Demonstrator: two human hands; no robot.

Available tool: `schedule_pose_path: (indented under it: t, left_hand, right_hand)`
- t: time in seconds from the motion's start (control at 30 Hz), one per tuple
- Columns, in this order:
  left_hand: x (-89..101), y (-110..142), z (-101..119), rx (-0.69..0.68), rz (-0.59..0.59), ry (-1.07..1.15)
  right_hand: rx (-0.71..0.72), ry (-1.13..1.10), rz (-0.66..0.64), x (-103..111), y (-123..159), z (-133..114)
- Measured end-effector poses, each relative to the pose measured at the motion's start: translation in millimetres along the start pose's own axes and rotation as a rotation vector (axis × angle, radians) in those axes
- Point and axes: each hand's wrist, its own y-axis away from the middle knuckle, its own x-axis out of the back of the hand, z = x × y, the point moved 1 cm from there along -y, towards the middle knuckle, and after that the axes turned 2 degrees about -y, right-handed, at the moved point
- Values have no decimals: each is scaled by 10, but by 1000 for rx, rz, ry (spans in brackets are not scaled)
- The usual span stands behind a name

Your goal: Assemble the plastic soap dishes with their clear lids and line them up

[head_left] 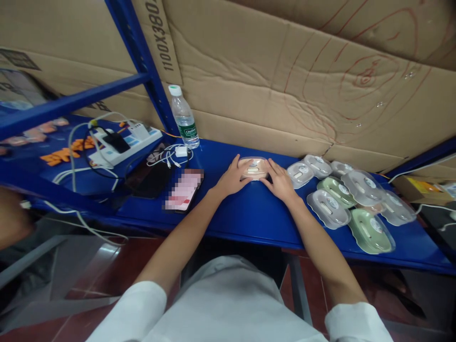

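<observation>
A pink, rounded plastic box with a clear cover (254, 169) lies on the blue table, a pale strip showing in its middle. My left hand (233, 178) holds its left end, thumb at the near edge and fingers along the far side. At its right end, my right hand (280, 180) grips it in the same way, fingers partly over the top. To the right are several similar boxes, among them a grey one (329, 209) and a green one (372, 232), some overlapping. The nearest grey box (299, 174) sits close to my right hand.
Left of my hands lies a phone (185, 189) with a blurred screen. Behind it stand a water bottle (185, 121) and a charger (181, 152) with white cables. A power strip (124, 145) is further left, past a blue post (142, 61). Cardboard (249, 71) backs the table.
</observation>
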Motion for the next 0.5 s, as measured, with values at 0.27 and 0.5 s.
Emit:
schedule_pose_path:
  t: [0.27, 0.5]
  left_hand:
    - [131, -37, -44, 291, 150, -118]
    - [229, -12, -4, 375, 333, -172]
  right_hand:
    - [-435, 201, 230, 281, 184, 386]
    - [-134, -89, 1, 301, 89, 213]
